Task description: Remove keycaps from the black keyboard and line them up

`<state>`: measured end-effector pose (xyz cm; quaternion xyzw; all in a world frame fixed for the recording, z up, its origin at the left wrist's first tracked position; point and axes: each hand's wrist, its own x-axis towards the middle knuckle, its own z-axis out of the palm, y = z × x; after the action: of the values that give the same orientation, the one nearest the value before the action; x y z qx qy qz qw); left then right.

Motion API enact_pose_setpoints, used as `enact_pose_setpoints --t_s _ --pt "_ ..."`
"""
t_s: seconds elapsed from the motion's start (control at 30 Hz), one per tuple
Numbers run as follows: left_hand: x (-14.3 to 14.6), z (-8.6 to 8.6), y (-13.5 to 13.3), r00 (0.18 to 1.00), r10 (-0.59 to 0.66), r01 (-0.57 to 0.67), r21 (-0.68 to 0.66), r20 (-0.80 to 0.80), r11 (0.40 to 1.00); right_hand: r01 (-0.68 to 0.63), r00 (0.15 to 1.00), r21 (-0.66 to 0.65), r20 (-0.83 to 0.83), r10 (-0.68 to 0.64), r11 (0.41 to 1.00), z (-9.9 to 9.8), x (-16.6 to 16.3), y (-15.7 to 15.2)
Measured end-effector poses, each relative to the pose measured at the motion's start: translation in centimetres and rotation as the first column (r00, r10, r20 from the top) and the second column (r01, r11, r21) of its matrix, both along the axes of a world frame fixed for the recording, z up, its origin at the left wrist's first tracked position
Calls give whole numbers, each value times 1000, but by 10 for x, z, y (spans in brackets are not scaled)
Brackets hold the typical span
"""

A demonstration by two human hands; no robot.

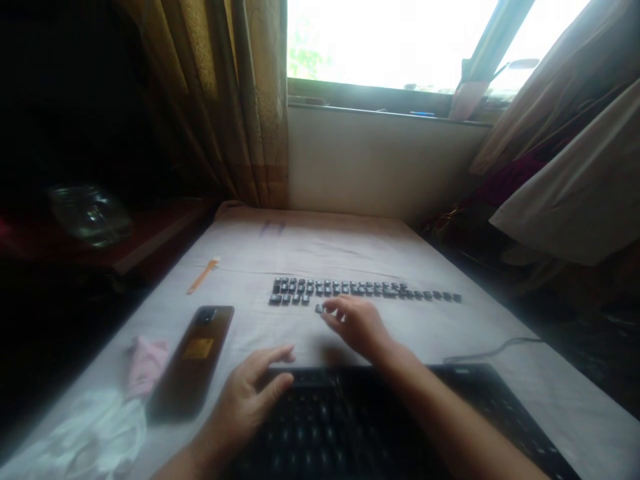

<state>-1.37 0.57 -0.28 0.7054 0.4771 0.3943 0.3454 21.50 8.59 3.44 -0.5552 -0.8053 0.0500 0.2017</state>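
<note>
My right hand [354, 322] reaches past the keyboard and pinches a single black keycap [319, 309] just above or on the cloth; the exact contact is hard to see. Beyond it, rows of loose black keycaps [327, 288] lie lined up on the cloth. My left hand [253, 383] hovers at the upper left of the black keyboard [320, 433], thumb and fingers apart, with nothing between them. Part of the keyboard is hidden under my right forearm, and its near edge runs out of view.
On the left lie a phone [197, 360], a pink cloth [147, 363], a crumpled clear plastic bag [95, 433] and an orange-handled tool [203, 277]. A cable [493, 350] runs off right. Curtains [240, 100] and a window [370, 47] stand behind the cloth-covered surface [340, 233].
</note>
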Motion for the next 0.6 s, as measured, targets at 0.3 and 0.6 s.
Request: enact_pose_setpoints --t_s 0.3,0.6 --pt "2 0 1 1000 7 -7 -49 -4 999 44 991 -40 126 -39 998 -24 -2 42" --pt "0 -4 0 1000 -8 7 -44 -17 999 45 980 -77 199 -29 996 -20 -7 42"
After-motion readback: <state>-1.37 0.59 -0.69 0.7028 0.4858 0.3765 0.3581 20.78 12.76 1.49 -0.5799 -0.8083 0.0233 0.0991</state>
